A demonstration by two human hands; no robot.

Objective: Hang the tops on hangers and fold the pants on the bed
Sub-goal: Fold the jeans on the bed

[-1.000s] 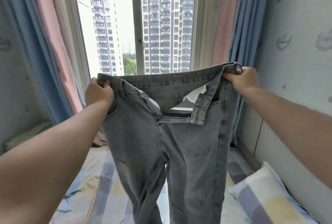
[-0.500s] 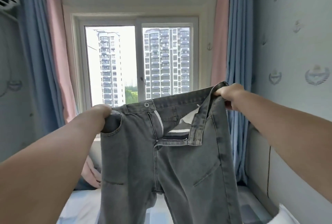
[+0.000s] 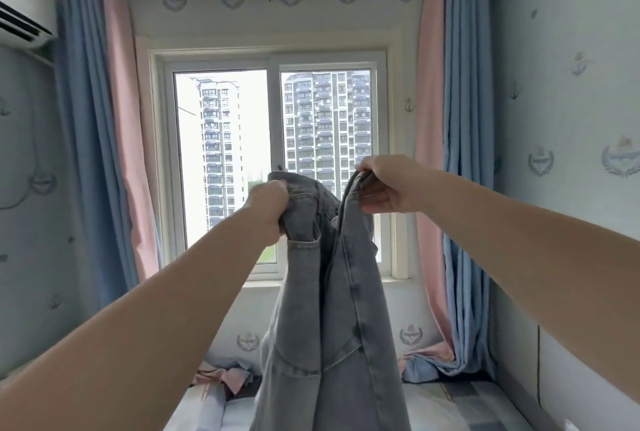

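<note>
The jeans (image 3: 332,326) hang in the centre of the frame, waistband at the top, legs running straight down and out past the lower edge; the long axis is vertical. The garment lies directly below both hands, and neither is nearer; each holds one side of the waistband. The left hand (image 3: 268,209), centre-left, has its fingers curled round a bunched side of the waistband; the right hand (image 3: 384,185), centre-right and slightly higher, pinches the opposite side. The two held sides are near each other but apart; on this evidence, the lengthwise fold — leg onto leg — calls for closing that gap. The bed (image 3: 457,406) lies below, along the lower edge. No brand or label shows on the jeans; the wallpaper crests (image 3: 410,335) carry no readable text.
</note>
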